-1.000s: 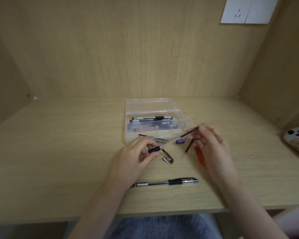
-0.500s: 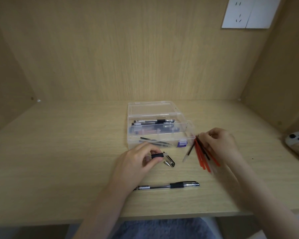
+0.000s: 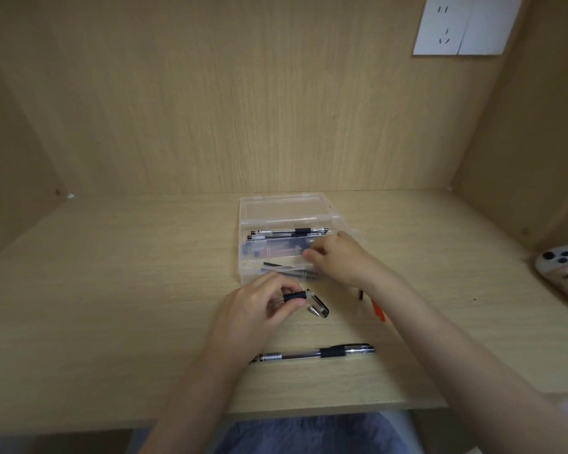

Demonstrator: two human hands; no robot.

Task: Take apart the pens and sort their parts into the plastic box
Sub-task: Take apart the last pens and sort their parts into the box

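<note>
The pen barrel (image 3: 295,295) is pinched at its black grip by the fingers of the left hand (image 3: 256,309), just in front of the plastic box (image 3: 243,224) at mid-counter. The right hand (image 3: 338,257) has left the refills (image 3: 378,312) lying on the counter and moved over the box's front compartment. Its fingers are curled, but I cannot tell whether they hold anything. Sorting is probably starting. The whole pen (image 3: 315,353) near the front edge bears a white label, unreadable.
</note>
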